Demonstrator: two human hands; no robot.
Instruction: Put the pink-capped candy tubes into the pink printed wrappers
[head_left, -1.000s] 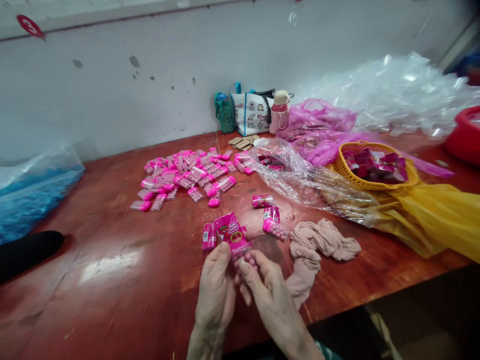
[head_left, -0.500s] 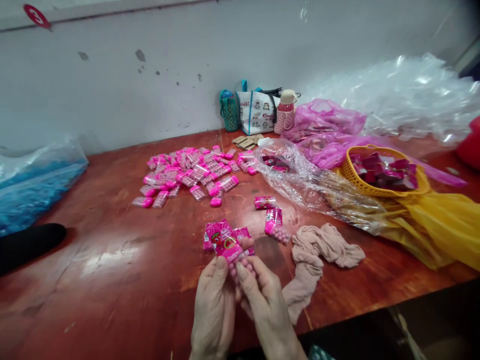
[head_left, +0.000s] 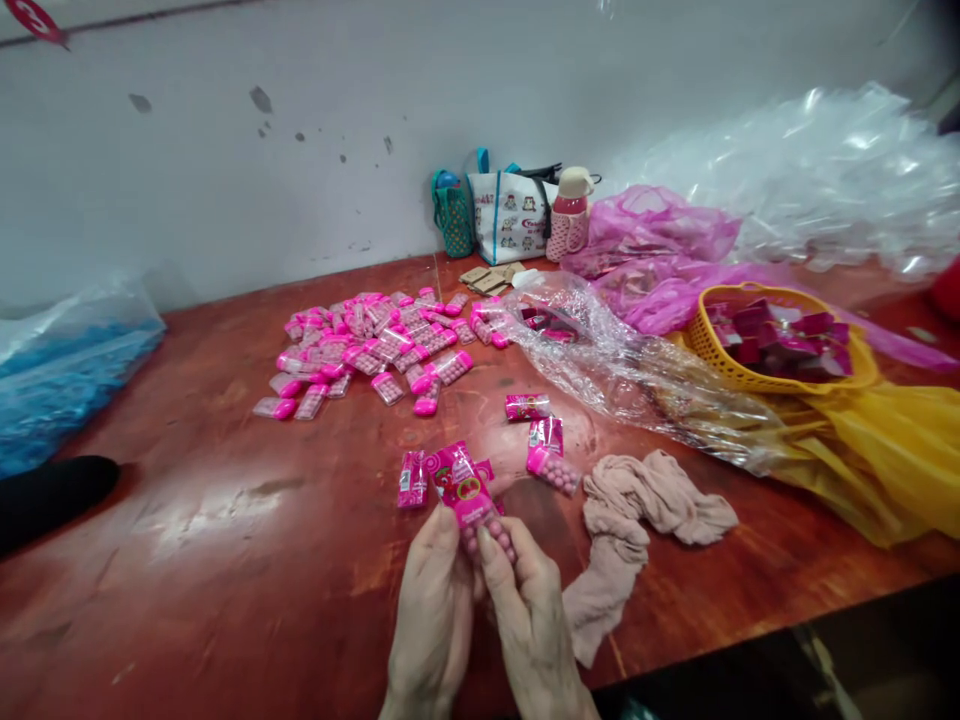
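Both hands are edging nearer the body; left hand (head_left: 433, 610) and right hand (head_left: 529, 610) fingers are pinching one pink candy pack (head_left: 466, 492) above the table (head_left: 225, 540), sleeve being worked on.

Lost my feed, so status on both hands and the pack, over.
Left hand and right hand both pinching one pink candy pack. Pack half sleeved, above table. Beige cloth lies right, not touching.
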